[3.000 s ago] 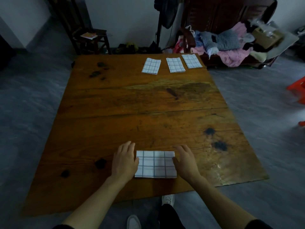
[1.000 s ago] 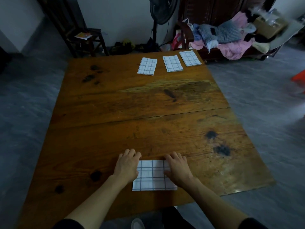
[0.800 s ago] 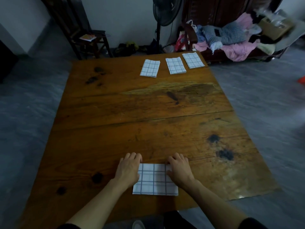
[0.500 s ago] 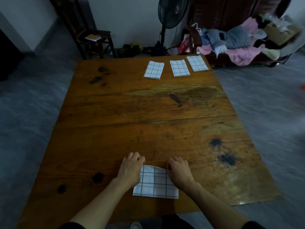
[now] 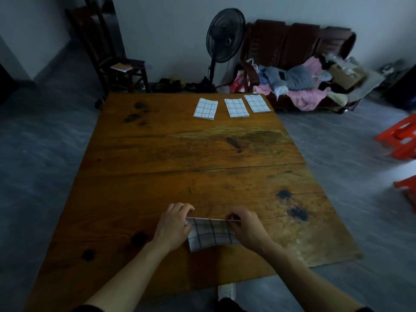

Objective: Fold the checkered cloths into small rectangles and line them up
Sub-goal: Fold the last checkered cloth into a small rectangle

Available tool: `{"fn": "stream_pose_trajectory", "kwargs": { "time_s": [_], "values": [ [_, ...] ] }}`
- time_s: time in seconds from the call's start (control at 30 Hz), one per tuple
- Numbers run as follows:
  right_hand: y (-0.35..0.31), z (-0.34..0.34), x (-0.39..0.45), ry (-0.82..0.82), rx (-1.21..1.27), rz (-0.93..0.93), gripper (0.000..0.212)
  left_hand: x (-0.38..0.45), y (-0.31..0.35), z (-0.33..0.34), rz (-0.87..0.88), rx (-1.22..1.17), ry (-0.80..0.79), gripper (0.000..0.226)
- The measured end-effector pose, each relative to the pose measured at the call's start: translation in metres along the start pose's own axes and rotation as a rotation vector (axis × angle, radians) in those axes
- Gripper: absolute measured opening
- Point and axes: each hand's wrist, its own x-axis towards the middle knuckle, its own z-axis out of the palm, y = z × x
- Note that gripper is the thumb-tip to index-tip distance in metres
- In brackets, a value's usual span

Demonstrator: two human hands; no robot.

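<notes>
While pinched by hands (image 5: 211, 224), cloth (image 5: 211, 235) aloft.

Count: 4 checkered cloths – 3 folded (image 5: 206, 109) (image 5: 236, 107) (image 5: 257, 103) in a row, 1 held (image 5: 211, 234); 2 hands (image 5: 174, 226) (image 5: 247, 227); 1 tabletop (image 5: 180, 167); 1 fan (image 5: 225, 34)

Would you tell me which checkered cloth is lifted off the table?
The near cloth, pinched by both hands; the three far cloths lie flat.

Both of my forearms are bare right down to the left hand (image 5: 174, 226) and right hand (image 5: 248, 229), with no watch, ring or glove showing. Dark sleeve edges (image 5: 89, 308) sit near the elbows, and there's one white shoe (image 5: 227, 291) under dark trousers (image 5: 229, 306).
</notes>
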Motion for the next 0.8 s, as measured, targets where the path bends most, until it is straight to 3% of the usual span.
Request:
{"fn": "stream_pose_trajectory", "kwargs": {
  "time_s": [0.1, 0.43, 0.8],
  "values": [
    [-0.016, -0.008, -0.017, 0.074, 0.017, 0.019, 0.014, -0.002, 0.001, -0.013, 0.075, -0.101, 0.035, 0.014],
    [-0.027, -0.050, -0.091, 0.368, 0.083, 0.069, 0.014, -0.016, 0.057, -0.049, 0.337, -0.270, 0.211, 0.018],
    [0.021, -0.098, -0.186, 0.582, -0.006, 0.088, 0.019, -0.026, 0.163, -0.036, 0.564, -0.222, 0.142, 0.017]
  ]
}}
